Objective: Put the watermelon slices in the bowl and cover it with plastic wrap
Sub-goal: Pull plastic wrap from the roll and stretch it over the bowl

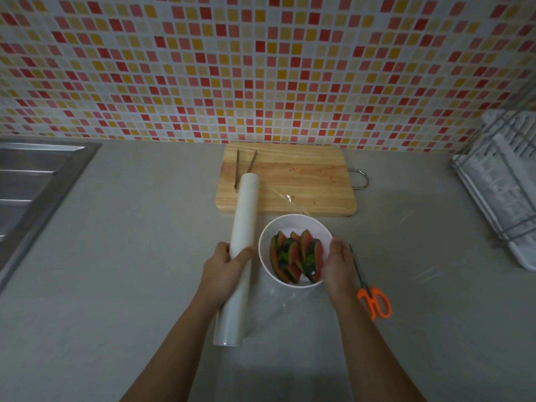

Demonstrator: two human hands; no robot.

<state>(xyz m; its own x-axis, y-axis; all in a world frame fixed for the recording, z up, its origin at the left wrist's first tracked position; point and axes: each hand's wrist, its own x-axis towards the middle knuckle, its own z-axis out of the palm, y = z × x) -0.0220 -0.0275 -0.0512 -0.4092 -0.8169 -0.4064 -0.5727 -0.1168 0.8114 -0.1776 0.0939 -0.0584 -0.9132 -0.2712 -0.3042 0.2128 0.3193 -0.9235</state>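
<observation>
A white bowl (293, 224) stands on the grey counter with several watermelon slices (295, 258) inside. A clear sheet of plastic wrap (290, 303) stretches from the roll across the bowl, its far edge reaching the cutting board. My left hand (224, 266) grips the long white roll of plastic wrap (245, 216), which lies just left of the bowl. My right hand (338, 265) rests against the bowl's right rim, fingers curled on the wrap there.
A wooden cutting board (304, 181) with metal tongs (242, 166) lies behind the bowl. Orange-handled scissors (372, 297) lie right of my right hand. A steel sink (32, 181) is at the left, a white dish rack (504, 181) at the right.
</observation>
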